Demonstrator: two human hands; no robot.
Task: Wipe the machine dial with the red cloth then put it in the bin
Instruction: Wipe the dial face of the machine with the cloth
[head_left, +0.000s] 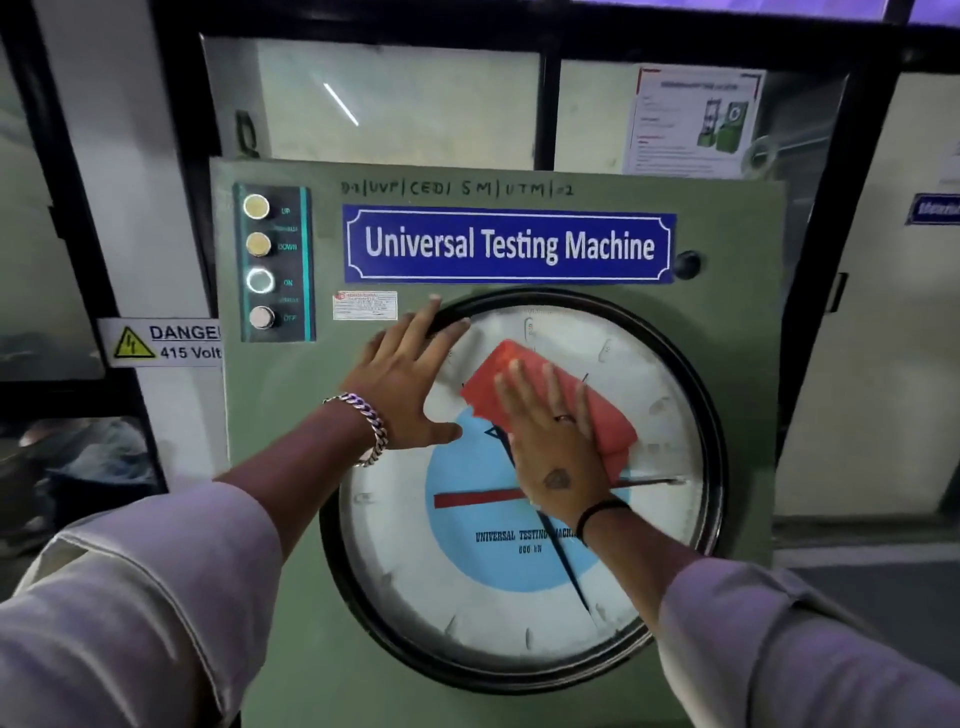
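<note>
While left hand (410, 379) braces, right hand (550, 441) presses red cloth (524, 371) — on dial (519, 587).

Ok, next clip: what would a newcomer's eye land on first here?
Probably the red cloth, pressed flat by the right hand against the upper middle of the big round dial on the green machine front. Next, the blue "Universal Testing Machine" nameplate just above the dial. The left hand rests open on the dial's upper-left rim.

Head camera faces the machine dial (524, 493) squarely, close up.
</note>
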